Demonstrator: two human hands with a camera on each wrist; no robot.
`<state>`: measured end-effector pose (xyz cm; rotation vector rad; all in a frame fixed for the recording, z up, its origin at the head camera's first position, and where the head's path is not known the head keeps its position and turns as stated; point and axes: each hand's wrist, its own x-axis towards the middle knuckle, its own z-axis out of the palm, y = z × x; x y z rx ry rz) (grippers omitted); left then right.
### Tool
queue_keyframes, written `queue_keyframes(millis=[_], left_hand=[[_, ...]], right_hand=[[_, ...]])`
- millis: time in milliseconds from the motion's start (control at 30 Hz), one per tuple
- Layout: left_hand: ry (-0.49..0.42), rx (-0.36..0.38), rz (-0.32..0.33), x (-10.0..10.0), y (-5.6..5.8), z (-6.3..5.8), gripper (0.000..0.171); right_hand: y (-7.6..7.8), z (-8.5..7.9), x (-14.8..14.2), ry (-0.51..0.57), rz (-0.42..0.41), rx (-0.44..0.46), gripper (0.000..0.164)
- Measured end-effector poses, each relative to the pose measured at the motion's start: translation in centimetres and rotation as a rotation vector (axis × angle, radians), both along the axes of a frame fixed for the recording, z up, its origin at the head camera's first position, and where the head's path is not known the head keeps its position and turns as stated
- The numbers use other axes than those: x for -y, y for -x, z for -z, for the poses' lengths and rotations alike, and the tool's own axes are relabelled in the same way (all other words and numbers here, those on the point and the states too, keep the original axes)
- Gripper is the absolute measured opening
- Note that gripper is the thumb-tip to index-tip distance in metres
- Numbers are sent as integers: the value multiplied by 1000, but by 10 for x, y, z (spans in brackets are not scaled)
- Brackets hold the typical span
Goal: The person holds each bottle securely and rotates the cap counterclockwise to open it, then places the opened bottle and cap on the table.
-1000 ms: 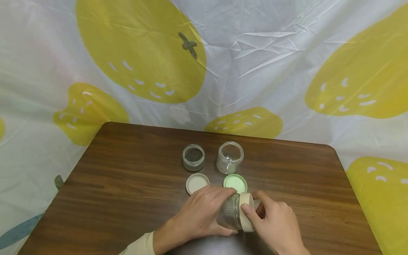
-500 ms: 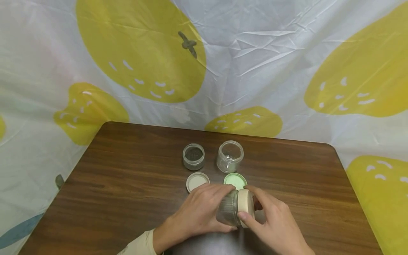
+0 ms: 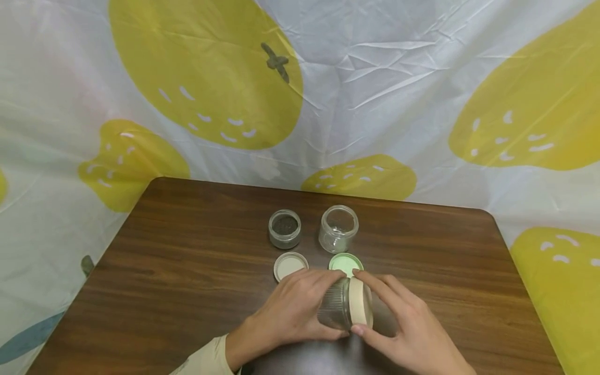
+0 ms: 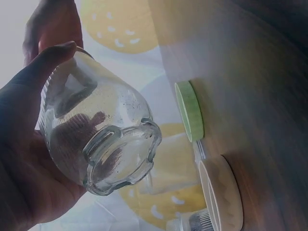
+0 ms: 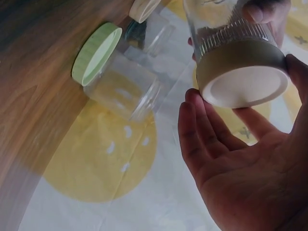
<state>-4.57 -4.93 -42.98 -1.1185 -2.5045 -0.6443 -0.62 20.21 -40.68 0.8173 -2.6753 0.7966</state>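
My left hand [image 3: 295, 307] grips a ribbed clear glass jar [image 3: 334, 304], tipped on its side above the table. A beige lid [image 3: 359, 302] sits on the jar's mouth, facing right. With thumb and fingertips spread across its rim, my right hand [image 3: 410, 320] holds this lid; its palm stays apart from the flat top, as the right wrist view shows. In the left wrist view the jar's scalloped base [image 4: 122, 156] faces the camera, and some dark bits show inside the glass.
Behind the hands lie a green lid [image 3: 346, 263] and another beige lid [image 3: 288, 266]. Farther back stand a low jar with dark contents [image 3: 284, 237] and a taller clear jar [image 3: 337, 242]. A lemon-print cloth [image 3: 337, 120] hangs behind the brown table [image 3: 187, 260].
My right hand has shifted slightly right, its fingers and thumb opening from a closer grip to a wider hold at the lid's edge. The jar has risen slightly in view; my left hand keeps its grip.
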Motion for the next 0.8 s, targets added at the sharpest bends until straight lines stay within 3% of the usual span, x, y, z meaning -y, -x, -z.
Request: queue_keyframes(millis=[333, 800], left_hand=[[-31, 74, 2, -3, 5, -1, 92], [-51, 84, 14, -13, 10, -2, 90]], right_hand=[[-1, -5, -9, 43, -29, -18, 91], [-6, -2, -30, 43, 47, 12, 92]])
